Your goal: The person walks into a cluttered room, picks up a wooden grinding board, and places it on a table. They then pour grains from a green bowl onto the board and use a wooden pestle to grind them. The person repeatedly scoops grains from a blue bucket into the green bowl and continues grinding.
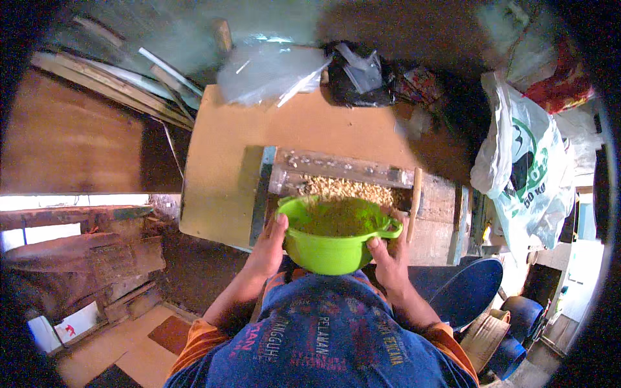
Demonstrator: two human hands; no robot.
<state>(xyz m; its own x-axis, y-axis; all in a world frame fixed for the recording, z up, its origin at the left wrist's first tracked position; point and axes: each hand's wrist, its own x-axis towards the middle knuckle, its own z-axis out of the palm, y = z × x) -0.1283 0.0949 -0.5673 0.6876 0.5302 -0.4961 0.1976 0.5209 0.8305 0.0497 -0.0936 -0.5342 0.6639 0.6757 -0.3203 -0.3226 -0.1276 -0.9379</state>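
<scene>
A bright green plastic basin with loop handles is held in front of my body, tilted away from me. My left hand grips its left side, thumb near the rim. On the other side, my right hand holds it just under the right handle, thumb against the outer wall. The inside looks greenish brown; whether anything is in it I cannot tell. Just past the far rim lies a heap of small pale-tan pieces in a shallow wooden trough. The basin hides the near part of the trough.
A tan board lies under the trough's left and far sides. Clear plastic bags and a black bag sit at its far edge. To the right hangs a large white sack. Dark blue containers stand at lower right.
</scene>
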